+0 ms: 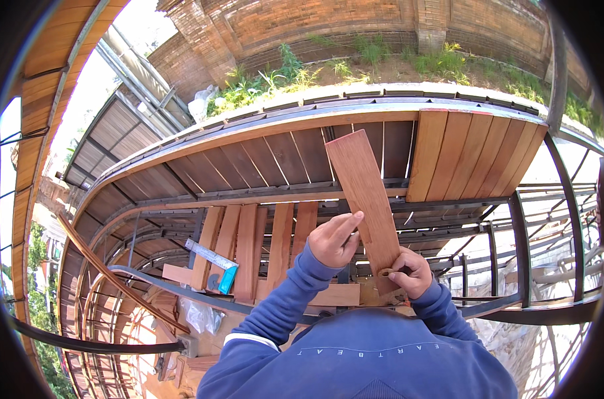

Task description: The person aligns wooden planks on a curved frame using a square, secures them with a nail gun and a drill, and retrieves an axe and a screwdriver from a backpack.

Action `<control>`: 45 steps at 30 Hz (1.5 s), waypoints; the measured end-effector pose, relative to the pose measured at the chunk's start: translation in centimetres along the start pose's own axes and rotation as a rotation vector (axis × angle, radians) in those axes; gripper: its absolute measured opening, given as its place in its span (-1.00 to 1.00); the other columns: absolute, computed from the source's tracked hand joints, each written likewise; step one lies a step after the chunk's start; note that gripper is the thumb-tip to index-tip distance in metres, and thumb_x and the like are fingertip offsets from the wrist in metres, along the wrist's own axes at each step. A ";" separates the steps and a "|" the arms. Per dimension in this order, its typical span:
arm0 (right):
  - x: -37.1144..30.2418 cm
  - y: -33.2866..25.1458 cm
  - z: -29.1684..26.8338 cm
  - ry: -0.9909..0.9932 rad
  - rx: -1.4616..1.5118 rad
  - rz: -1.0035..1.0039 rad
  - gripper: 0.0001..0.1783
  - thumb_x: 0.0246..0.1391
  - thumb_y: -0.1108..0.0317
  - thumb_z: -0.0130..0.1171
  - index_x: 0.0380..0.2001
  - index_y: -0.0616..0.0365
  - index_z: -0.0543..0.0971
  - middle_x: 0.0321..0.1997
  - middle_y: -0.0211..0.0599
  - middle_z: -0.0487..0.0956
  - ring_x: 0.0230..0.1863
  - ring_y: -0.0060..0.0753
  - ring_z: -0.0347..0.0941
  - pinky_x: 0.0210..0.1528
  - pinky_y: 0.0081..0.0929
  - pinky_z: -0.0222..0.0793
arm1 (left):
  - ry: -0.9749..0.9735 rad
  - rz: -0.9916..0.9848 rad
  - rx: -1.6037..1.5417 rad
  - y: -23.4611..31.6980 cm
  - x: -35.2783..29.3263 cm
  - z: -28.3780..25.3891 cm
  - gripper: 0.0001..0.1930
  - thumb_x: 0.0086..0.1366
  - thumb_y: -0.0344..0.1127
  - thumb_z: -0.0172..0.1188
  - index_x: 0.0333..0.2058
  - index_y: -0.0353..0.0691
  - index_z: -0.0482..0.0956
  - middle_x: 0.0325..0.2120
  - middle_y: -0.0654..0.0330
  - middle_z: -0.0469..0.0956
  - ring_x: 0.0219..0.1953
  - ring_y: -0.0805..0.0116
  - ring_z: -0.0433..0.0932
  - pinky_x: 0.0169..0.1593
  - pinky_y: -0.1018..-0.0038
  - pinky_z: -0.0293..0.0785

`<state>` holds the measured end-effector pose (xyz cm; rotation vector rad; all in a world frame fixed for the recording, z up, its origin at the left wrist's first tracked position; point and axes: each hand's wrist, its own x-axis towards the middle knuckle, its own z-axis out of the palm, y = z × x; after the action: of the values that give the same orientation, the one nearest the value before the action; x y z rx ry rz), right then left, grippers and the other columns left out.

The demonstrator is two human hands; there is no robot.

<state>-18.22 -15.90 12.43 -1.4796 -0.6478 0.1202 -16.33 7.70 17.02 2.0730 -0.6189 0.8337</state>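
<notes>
A reddish-brown wooden plank (365,193) slants up and away in front of my chest, its far end over the row of dark slats. My left hand (335,241) is closed at the plank's left edge, fingertips pressed on it. At the near end, my right hand (414,272) is curled beside the plank's right edge. A small tan curled piece (384,272), perhaps folded sandpaper, shows between its thumb and fingers against the wood. The fingers under the plank are hidden.
Several loose planks (246,249) lie across the metal frame to the left, with a turquoise-handled try square (212,263) on them. Fitted reddish boards (475,156) cover the bench at right. A curved dark rail (202,299) passes close before me. Open framework (515,246) drops away at right.
</notes>
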 end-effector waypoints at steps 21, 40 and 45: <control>4.5 13.4 -6.1 0.741 -0.447 0.236 -0.92 0.02 0.45 0.22 -0.43 0.25 0.58 -0.54 -0.20 0.53 -0.54 -0.27 0.48 -0.40 -0.40 0.38 | -0.241 -0.643 -0.290 -10.5 8.8 8.8 -0.76 0.22 -0.36 0.32 -0.17 -0.35 0.63 -0.36 0.15 0.68 -0.32 0.51 0.61 -0.22 0.51 0.53; 8.1 20.0 -7.0 0.721 -0.768 0.399 -0.83 -0.01 0.30 0.21 -0.48 0.19 0.53 -0.44 -0.05 0.59 -0.33 0.07 0.55 -0.26 -0.10 0.45 | -0.374 -0.586 -0.125 -11.4 11.9 13.5 -0.68 0.18 -0.15 0.34 -0.21 -0.28 0.65 -0.41 0.08 0.69 -0.36 0.30 0.67 -0.24 0.42 0.54; 8.4 20.3 -6.8 0.719 -0.786 0.378 -0.83 0.02 0.28 0.20 -0.45 0.17 0.53 -0.40 -0.04 0.60 -0.33 0.10 0.54 -0.26 -0.08 0.45 | -0.368 -0.553 -0.103 -12.1 11.7 14.2 -0.67 0.18 -0.11 0.32 -0.23 -0.26 0.65 -0.42 0.03 0.67 -0.36 0.18 0.67 -0.25 0.35 0.54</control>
<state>-1.83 -15.66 -3.73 -2.2149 0.2222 -0.4115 4.36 1.28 13.04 2.1600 -0.2397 0.1043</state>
